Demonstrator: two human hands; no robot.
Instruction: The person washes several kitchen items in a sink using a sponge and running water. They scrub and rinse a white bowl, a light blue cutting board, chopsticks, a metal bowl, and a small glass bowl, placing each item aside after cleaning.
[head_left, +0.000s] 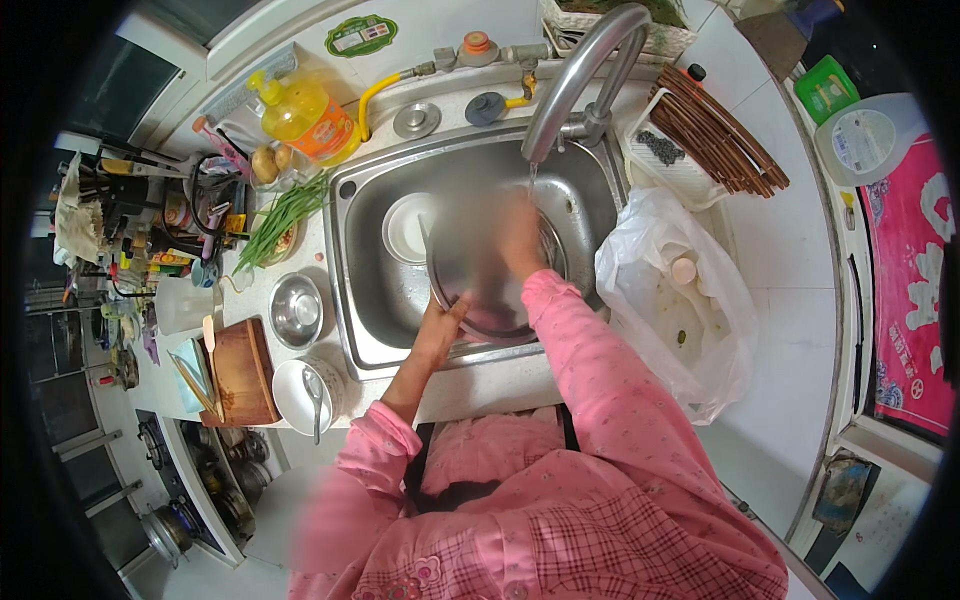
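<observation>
A round metal basin or pan (491, 309) sits tilted in the stainless steel sink (379, 315). My left hand (444, 324) grips its near-left rim, thumb on the inside. Over the right part of the vessel is my right hand (523, 244), below the curved faucet (581, 67); a blurred patch hides its fingers and whether they hold anything. A thin stream of water (533, 174) falls from the spout beside that hand. To the left of the vessel, a white bowl (407, 229) lies in the sink, partly covered by the blur.
Right of the sink stands a plastic bag (675, 337) with scraps; brown chopsticks (716, 131) lie behind it. Along the left are a yellow detergent bottle (311, 120), green stalks (281, 225), a steel bowl (296, 311), a white bowl with a spoon (291, 394) and a wooden board (244, 379).
</observation>
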